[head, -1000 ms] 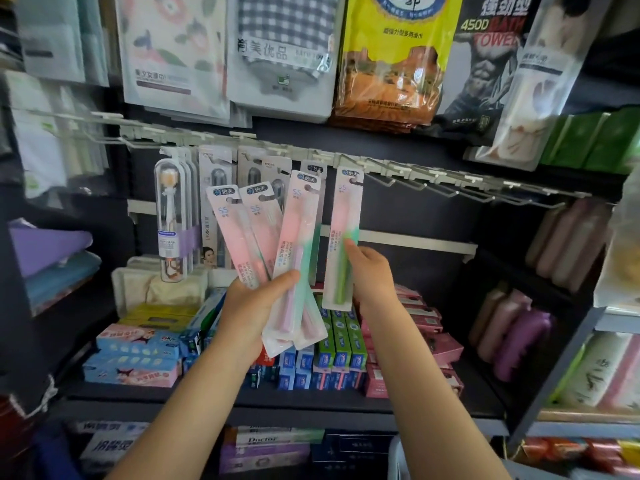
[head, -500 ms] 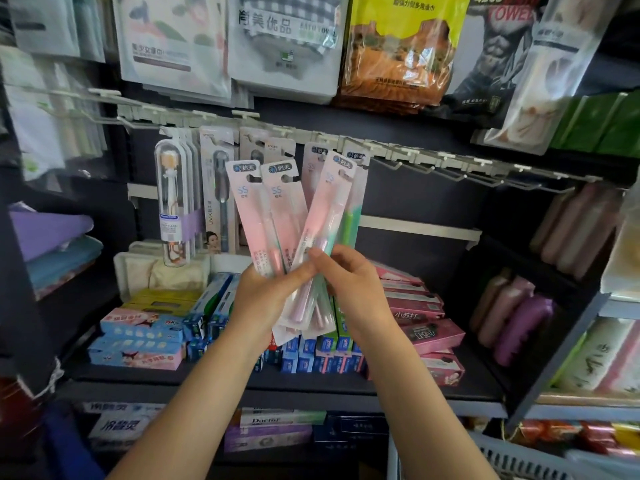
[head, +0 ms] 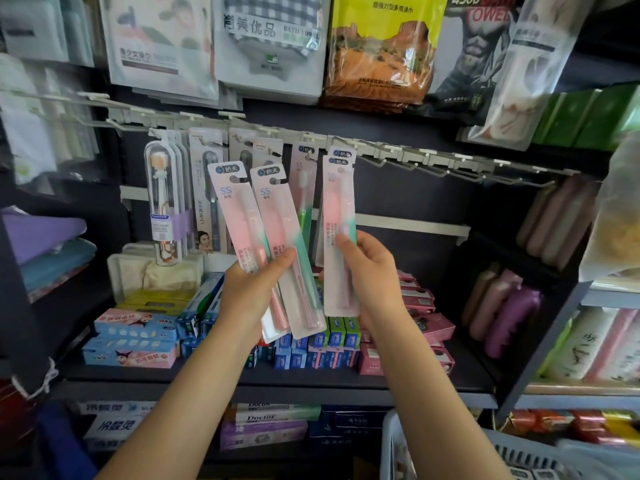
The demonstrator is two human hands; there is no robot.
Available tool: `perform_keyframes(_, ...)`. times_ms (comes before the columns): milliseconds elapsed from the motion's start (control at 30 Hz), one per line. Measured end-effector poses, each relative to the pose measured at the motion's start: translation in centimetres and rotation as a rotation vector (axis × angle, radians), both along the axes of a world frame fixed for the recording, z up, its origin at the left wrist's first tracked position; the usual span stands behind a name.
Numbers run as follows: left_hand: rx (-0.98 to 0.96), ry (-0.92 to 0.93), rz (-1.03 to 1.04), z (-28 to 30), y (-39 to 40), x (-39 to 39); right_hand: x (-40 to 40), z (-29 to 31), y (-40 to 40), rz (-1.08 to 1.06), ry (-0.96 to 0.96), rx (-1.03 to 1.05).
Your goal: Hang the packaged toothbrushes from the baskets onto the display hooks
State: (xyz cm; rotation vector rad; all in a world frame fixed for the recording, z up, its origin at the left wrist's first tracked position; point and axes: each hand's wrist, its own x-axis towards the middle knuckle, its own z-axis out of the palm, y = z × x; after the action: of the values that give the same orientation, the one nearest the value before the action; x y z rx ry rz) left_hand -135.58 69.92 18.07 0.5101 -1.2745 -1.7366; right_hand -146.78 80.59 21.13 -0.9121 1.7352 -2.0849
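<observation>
My left hand [head: 251, 292] grips two pink-and-green packaged toothbrushes [head: 263, 244], fanned upward. My right hand [head: 372, 271] pinches a single packaged toothbrush [head: 339, 209] by its lower half and holds it upright, its top hole just under a display hook [head: 341, 147] where a like pack hangs behind it. More packaged toothbrushes [head: 304, 174] hang on the hook rail [head: 450, 161] to the left. Several hooks [head: 433, 169] to the right are bare. A pale basket [head: 450, 455] shows at the bottom right.
Boxed toothpaste [head: 138, 337] fills the shelf below the hooks. Cased toothbrushes [head: 166, 202] hang at the left of the rail. Bagged towels [head: 377, 50] hang above. Pink and purple bottles [head: 505, 306] stand in the right-hand shelf unit.
My right hand took one pack out of the left hand's fan and lifted it to the right, up to the hook. The left hand now holds two packs.
</observation>
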Motion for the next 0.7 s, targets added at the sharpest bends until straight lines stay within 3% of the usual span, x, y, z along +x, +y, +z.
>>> perform_keyframes(700, 0.036, -0.008, 0.025, -0.3, -0.5, -0.4, -1.2, 3.3, -1.6, -0.154, 0.120, 0.039)
